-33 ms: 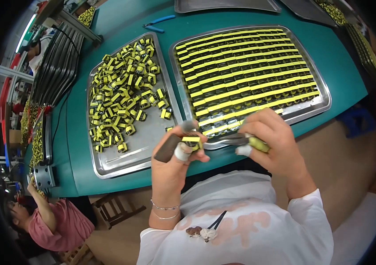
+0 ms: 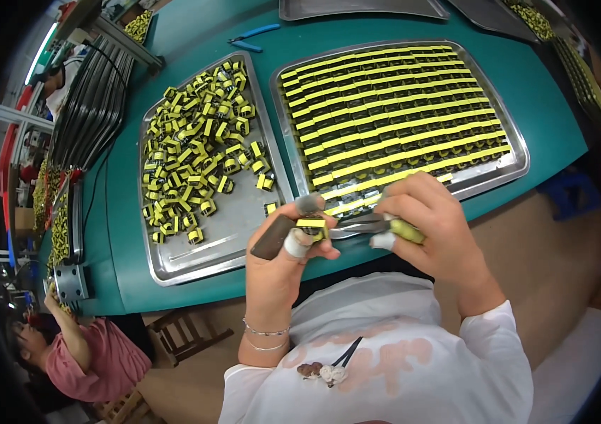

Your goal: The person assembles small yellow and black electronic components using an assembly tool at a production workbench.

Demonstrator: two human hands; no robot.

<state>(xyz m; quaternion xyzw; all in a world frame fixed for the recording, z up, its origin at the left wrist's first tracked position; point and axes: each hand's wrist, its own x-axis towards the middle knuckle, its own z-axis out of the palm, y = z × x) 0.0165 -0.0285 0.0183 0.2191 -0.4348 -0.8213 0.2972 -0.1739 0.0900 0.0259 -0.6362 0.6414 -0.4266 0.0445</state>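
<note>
Two steel trays on the teal table [image 2: 194, 283], left tray [image 2: 226, 237] heaped with loose yellow-black components, right tray [image 2: 487, 177] in eleven-odd neat rows; left hand [image 2: 283, 261] pinched one yellow-taped component [image 2: 311, 225] between taped fingertips, right hand [image 2: 431, 226] clamped green-handled pliers [image 2: 378, 227] touching it.

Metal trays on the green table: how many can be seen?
4. One tray with loose yellow parts lies at left; one tray with parts in neat rows lies at right; a third tray and a fourth tray are cut off at the top edge. Others may be hidden.
</note>
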